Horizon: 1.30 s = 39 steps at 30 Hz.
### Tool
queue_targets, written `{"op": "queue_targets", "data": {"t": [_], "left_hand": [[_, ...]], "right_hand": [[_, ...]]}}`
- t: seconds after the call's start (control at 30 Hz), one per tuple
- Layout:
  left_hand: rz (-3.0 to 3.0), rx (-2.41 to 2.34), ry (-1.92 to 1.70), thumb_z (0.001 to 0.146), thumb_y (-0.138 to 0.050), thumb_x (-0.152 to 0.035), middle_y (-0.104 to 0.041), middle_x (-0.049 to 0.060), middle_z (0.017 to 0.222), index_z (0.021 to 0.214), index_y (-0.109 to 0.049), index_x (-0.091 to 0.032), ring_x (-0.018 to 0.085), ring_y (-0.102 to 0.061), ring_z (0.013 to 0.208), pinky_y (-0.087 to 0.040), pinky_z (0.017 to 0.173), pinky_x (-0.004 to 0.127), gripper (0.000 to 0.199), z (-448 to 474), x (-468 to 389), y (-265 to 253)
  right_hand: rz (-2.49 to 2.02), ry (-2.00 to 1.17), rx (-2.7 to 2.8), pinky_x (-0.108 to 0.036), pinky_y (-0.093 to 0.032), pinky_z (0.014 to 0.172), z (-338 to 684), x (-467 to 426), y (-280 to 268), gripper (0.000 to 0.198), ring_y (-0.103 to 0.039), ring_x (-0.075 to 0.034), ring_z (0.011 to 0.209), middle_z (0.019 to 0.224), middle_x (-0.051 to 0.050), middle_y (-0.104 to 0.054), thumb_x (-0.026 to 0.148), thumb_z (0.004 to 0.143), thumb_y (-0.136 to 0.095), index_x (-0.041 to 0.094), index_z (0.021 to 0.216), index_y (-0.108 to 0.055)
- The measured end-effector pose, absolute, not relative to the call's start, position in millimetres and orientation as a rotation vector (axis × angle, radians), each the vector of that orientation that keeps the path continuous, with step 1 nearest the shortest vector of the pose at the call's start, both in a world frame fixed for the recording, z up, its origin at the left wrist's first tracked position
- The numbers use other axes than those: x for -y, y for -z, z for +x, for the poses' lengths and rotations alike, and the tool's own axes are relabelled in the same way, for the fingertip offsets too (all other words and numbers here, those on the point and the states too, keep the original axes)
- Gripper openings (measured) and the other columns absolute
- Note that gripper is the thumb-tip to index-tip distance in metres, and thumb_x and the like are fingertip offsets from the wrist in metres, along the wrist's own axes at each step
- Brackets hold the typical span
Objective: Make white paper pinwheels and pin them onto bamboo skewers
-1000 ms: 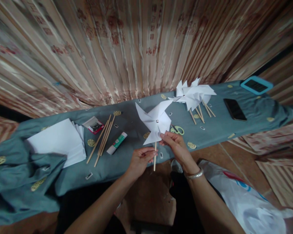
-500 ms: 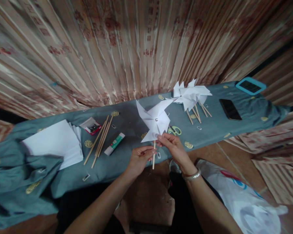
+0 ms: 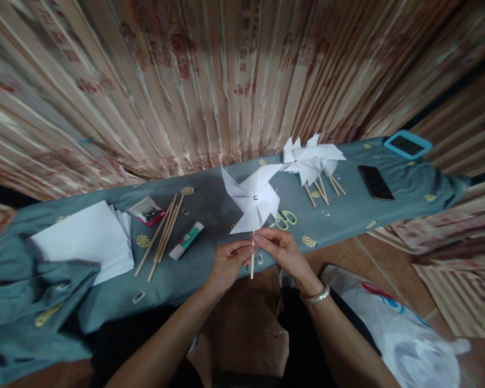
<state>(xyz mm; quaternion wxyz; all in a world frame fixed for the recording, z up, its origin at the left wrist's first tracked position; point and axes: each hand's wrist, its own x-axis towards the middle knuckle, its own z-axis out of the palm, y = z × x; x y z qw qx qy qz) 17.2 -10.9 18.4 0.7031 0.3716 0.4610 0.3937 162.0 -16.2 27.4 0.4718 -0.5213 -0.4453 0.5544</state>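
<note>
A white paper pinwheel (image 3: 253,207) with a silver pin at its centre stands upright on a thin wooden stick in front of me. My left hand (image 3: 228,264) pinches that stick from the left. Just above and to the right, my right hand (image 3: 281,248) has thumb and finger closed on the stick, right under the paper blades. Green-handled scissors (image 3: 286,219) lie partly behind the pinwheel. Further right, several finished-looking pinwheels (image 3: 311,160) rest in an overlapping pile, their sticks pointing toward me.
On the cloth-covered table (image 3: 210,215) lie white paper sheets (image 3: 84,234), a small open box (image 3: 147,210), several wooden sticks (image 3: 161,231) and a glue stick (image 3: 187,241). A phone (image 3: 375,182) and a blue-framed device (image 3: 408,144) sit at right. Below is a plastic bag (image 3: 388,323).
My right hand has slid down from the pinwheel's lower blade onto the stick beneath it. The left hand keeps its hold. The whole view has shifted slightly.
</note>
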Motion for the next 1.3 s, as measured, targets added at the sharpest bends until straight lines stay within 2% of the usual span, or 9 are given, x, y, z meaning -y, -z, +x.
{"op": "queue_targets", "data": {"t": [0.27,0.73,1.07,1.3], "left_hand": [[0.828,-1.042,-0.884,0.053,-0.083,-0.043,-0.056,-0.002,0.046,0.066,-0.076,-0.013,0.008,-0.043,0.045,-0.037,0.05,0.022,0.034,18.2,10.3,-16.8],[0.879,-1.022,-0.895,0.056,-0.081,-0.045,-0.055,-0.002,0.046,0.064,-0.075,-0.015,0.008,-0.042,0.046,-0.036,0.049,0.022,0.032,19.6,8.6,-19.7],[0.813,-1.029,-0.928,0.056,-0.083,-0.04,-0.057,-0.002,0.047,0.069,-0.076,-0.014,0.008,-0.045,0.046,-0.038,0.051,0.022,0.031,16.8,9.1,-21.0],[0.726,-0.987,-0.993,0.053,-0.085,-0.039,-0.07,0.004,0.066,0.079,-0.076,-0.013,0.007,-0.048,0.047,-0.041,0.052,0.024,0.038,15.1,7.8,-15.5]], "right_hand": [[-1.255,-1.327,1.158,-0.025,-0.046,0.063,163.8,17.2,-25.3,0.024,-0.056,-0.013,0.064,0.068,0.001,-0.066,0.045,0.075,-0.073,0.022,0.072,-0.073],[-1.28,-1.289,1.205,-0.027,-0.048,0.063,164.1,17.1,-18.9,0.027,-0.058,-0.014,0.061,0.066,0.0,-0.067,0.048,0.077,-0.071,0.021,0.073,-0.073],[-1.3,-1.243,1.139,-0.026,-0.045,0.059,153.0,12.5,-20.7,0.023,-0.055,-0.013,0.058,0.06,0.001,-0.064,0.045,0.07,-0.077,0.022,0.069,-0.074],[-1.36,-1.167,1.02,-0.027,-0.043,0.053,140.9,4.3,-23.7,0.026,-0.051,-0.012,0.051,0.056,0.002,-0.064,0.047,0.064,-0.078,0.021,0.067,-0.074]]}}
